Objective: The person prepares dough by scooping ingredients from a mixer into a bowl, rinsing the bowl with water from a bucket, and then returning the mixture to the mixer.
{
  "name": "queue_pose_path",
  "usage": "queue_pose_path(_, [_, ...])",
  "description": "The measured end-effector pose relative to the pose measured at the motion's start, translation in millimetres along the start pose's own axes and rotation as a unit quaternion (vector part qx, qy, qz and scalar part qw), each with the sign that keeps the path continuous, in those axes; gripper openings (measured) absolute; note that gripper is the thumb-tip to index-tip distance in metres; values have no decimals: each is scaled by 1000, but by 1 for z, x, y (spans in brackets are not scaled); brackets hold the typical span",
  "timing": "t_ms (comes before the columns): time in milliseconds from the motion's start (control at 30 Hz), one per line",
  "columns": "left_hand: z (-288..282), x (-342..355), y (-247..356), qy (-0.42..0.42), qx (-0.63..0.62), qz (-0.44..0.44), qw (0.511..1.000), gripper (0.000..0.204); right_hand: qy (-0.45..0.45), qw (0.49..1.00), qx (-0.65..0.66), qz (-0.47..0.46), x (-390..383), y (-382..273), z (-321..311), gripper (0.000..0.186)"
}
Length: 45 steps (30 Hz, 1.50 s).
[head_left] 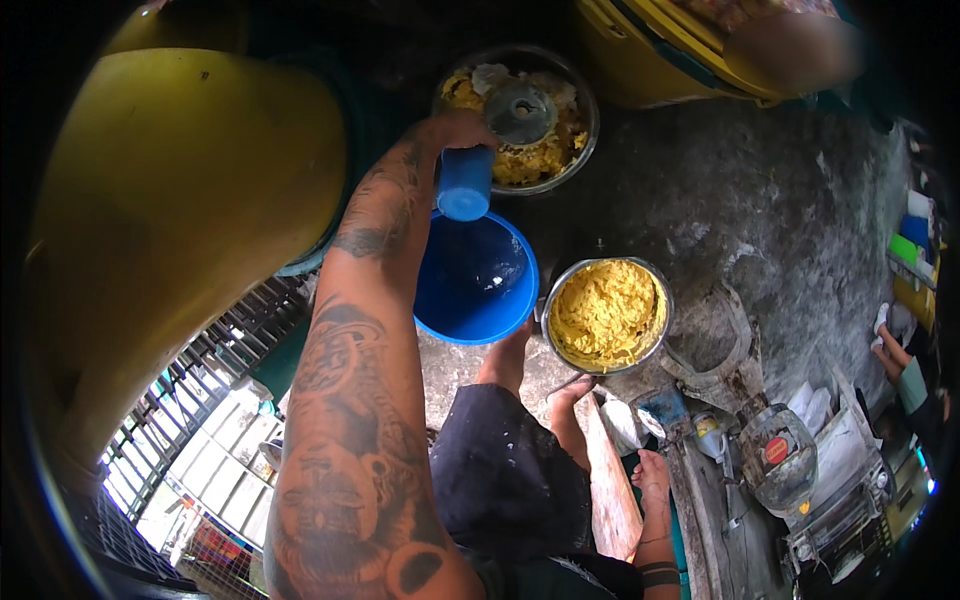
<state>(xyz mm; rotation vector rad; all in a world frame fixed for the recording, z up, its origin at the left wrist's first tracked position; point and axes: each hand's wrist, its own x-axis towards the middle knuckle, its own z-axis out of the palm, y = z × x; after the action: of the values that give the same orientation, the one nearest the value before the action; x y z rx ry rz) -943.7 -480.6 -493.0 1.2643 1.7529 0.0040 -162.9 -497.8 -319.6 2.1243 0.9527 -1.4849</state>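
smooth blue plastic cup at upper centre; below it a glossy blue plastic bucket. two shiny metal bowls hold coarse, crumbly yellow mash. rough grey concrete floor at right; smooth matt yellow plastic drum at upper left.

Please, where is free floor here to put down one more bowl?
The widest bare floor lies right of the far bowl and beyond the near bowl. It is crowded around the blue bucket, where the left hand holds a blue cup, and at lower right among the tools.
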Motion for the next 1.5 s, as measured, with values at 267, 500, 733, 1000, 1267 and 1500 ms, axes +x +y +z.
queue_pose_path(267, [117, -131, 102, 312, -69, -87, 943, 31, -1, 996, 65, -58, 32, -36, -19, 23])
queue_pose_path(500, [335, -112, 98, 260, -63, -239, 934, 26, -85, 983, 90, -136, 114, -76, 10, 22])
queue_pose_path(733, [485, 46, -34, -20, 202, -290, 935, 25, -74, 971, -20, -228, 167, -109, 35, 22])
queue_pose_path(1000, [522, 153, -50, -53, 194, -265, 943, 26, -115, 971, -29, -206, 192, -111, 44, 23])
queue_pose_path(1267, [487, 103, -44, 32, 89, -247, 964, 29, -114, 971, -17, -207, 186, -123, 45, 21])
queue_pose_path(1500, [421, 60, 37, 318, -5, -205, 926, 29, -79, 969, -47, -228, 193, -104, 26, 21])
